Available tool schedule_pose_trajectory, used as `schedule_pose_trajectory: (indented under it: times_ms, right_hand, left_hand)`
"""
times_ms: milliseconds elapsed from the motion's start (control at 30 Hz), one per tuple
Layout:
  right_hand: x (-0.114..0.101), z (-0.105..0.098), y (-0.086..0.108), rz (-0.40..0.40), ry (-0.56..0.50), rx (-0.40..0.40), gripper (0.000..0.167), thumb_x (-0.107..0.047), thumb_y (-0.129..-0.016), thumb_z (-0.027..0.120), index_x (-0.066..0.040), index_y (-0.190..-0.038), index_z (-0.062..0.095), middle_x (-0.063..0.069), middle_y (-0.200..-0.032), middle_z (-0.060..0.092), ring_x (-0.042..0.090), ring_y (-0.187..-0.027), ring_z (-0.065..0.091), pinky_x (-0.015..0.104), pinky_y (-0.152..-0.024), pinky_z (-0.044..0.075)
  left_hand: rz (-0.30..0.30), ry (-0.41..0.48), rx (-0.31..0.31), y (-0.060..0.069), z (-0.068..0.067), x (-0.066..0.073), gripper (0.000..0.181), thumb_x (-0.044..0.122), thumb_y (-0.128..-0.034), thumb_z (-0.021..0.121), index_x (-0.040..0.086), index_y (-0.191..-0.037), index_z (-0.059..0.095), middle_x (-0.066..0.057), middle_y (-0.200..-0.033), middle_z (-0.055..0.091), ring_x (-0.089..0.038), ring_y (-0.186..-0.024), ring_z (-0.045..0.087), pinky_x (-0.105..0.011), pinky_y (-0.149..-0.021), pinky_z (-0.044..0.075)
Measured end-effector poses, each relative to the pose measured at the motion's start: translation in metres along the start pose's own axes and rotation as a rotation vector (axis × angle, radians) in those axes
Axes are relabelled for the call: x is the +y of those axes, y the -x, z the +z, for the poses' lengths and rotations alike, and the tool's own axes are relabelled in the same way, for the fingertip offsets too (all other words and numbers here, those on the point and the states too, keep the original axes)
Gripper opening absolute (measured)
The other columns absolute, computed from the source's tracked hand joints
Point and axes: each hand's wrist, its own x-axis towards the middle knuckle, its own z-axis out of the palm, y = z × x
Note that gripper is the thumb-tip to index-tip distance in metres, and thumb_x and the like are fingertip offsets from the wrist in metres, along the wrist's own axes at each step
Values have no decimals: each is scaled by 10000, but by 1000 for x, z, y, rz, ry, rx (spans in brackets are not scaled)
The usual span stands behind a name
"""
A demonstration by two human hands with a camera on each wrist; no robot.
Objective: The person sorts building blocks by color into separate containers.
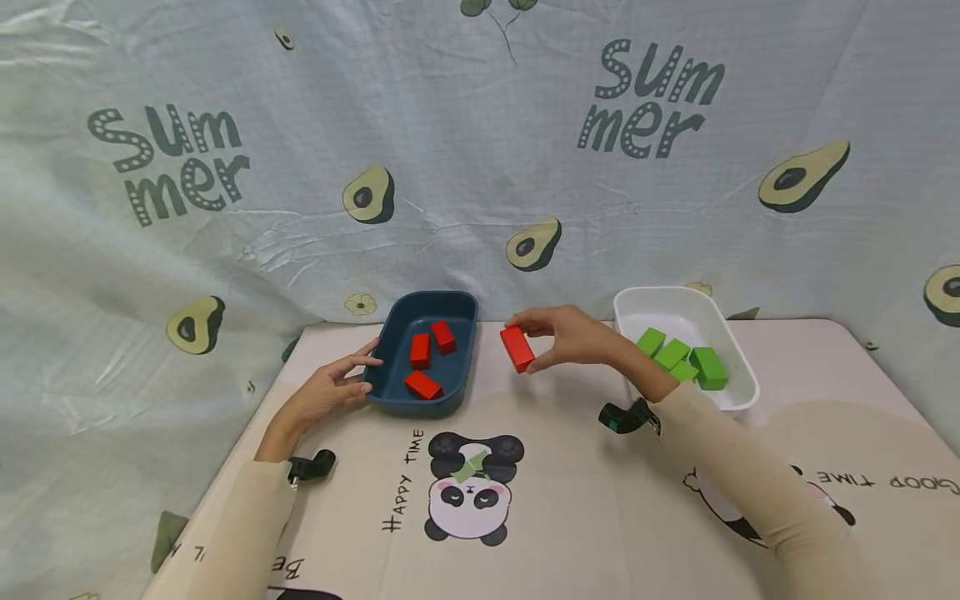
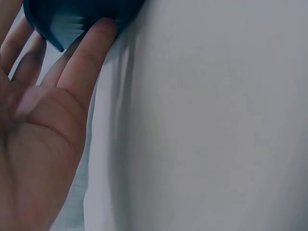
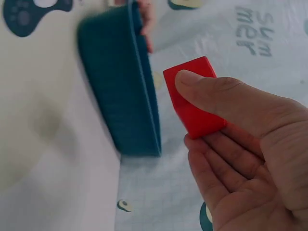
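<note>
A red block (image 1: 517, 349) is pinched between the thumb and fingers of my right hand (image 1: 573, 335). It is held up off the table, between the two bins; the right wrist view shows the thumb flat on one face of the red block (image 3: 197, 103). My left hand (image 1: 330, 392) rests at the left side of a dark blue bin (image 1: 423, 408), fingers loosely extended and touching its rim. Inside that bin lie a red block (image 1: 420, 352), another red block (image 1: 443, 337) and a third red block (image 1: 423, 385). In the left wrist view, a fingertip meets the blue bin (image 2: 130, 12).
A white bin (image 1: 742, 387) with several green blocks (image 1: 708, 368) stands at the right, partly behind my right forearm. The table (image 1: 570, 500) has a cover printed with pandas and lettering. Behind it hangs a curtain (image 1: 450, 125) with avocado prints.
</note>
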Motion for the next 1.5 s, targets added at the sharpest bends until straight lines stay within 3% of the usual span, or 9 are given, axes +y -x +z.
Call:
schedule_pose_trajectory:
  times_ms: [133,300,500,1267,1500]
  right_hand:
    - [-1,-3,4,-63,76,-28,684,-210,-756,916,-126,-1372,632,49,-1373,629,302,-1218,636,429,-1055,511]
    - [0,-10,9,-77,112,-25,695,-240,-748,925,-121,-1369,636,50,-1366,637,263,-1189,649,405,-1038,525]
    - [6,-16,12,-118,103,16,664,-184,-743,925,-94,-1341,649,87,-1362,643,274,-1169,661,434,-1028,530]
    - [9,-17,21,-80,92,55,699,-126,-713,931,-113,-1353,649,64,-1346,655,280,-1189,659,431,-1039,521]
    - [10,-17,22,-73,71,55,700,-144,-716,933,-107,-1353,646,53,-1348,653,260,-1193,656,390,-1055,510]
  left_hand:
    - [-2,-6,3,-1,1,-1,499,-32,-987,615,-133,-1437,424,-108,-1709,65,-179,-1316,529,-275,-976,545]
    - [-1,-15,8,-1,2,-2,498,-21,-987,622,-126,-1435,433,-112,-1708,66,-244,-1352,487,-279,-983,541]
    - [-3,-1,7,0,1,-1,484,-20,-988,619,-107,-1433,450,-106,-1709,66,-133,-1283,548,-267,-972,546]
    - [-9,-21,10,-1,2,3,496,-26,-986,621,-132,-1431,431,-125,-1706,61,-133,-1279,539,-262,-974,543]
    - [-1,5,3,1,2,3,479,-16,-990,619,-114,-1426,449,-134,-1705,48,-64,-1247,576,-253,-982,535]
